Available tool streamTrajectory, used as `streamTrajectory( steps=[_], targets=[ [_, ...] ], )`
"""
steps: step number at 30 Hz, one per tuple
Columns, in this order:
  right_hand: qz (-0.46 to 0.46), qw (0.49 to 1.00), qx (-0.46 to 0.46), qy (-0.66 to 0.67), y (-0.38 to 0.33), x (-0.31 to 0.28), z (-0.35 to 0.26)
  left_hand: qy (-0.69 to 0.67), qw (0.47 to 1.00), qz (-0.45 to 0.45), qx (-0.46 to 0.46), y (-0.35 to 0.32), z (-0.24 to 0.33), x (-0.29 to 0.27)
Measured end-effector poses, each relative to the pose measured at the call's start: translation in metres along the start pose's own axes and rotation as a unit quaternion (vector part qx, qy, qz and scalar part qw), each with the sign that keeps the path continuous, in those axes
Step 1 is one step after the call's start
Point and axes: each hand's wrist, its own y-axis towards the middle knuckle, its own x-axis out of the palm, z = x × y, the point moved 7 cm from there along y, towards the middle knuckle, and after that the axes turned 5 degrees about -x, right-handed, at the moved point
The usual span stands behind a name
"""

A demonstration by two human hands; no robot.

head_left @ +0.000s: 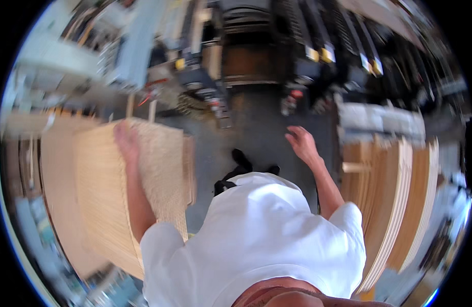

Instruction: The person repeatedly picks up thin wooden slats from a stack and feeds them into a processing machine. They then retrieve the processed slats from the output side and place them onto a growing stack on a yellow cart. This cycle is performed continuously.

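Note:
My left hand (127, 141) lies along the top edge of a tall stack of pale wooden boards (100, 179). Its fingers look stretched out, though motion blurs them. The side of that stack (161, 158) shows many thin layers of board edges. Over the grey floor, my right hand (302, 143) hangs in the air to the right of my body, its fingers partly curled and apart with nothing in them. Both forearms are bare below white short sleeves.
More stacks of wooden boards (389, 199) stand at my right, below a long whitish bundle (382, 118). Ahead is a dark machine (256, 61) with rails and yellow-tipped arms (327, 54). A brown panel (59, 194) lies beyond the left stack. Grey floor (269, 123) runs between.

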Motion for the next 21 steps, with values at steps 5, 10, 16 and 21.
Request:
streamTrajectory(
  steps=[5, 10, 16, 21],
  targets=[
    [0.059, 0.998, 0.021, -0.029, -0.064, -0.049, 0.047, 0.065, 0.997, -0.024, 0.035, 0.001, -0.018, 0.013],
    [0.288, 0.956, 0.054, -0.016, -0.152, -0.147, 0.041, 0.094, 0.991, -0.086, -0.04, 0.039, 0.021, 0.022],
    [0.402, 0.849, 0.234, -0.25, -0.293, -0.206, 0.062, 0.16, 0.984, -0.038, -0.063, 0.061, 0.121, -0.002],
    [0.368, 0.757, 0.329, -0.428, -0.354, -0.174, 0.101, -0.066, 0.992, -0.054, 0.095, 0.069, 0.256, 0.059]
  ],
)
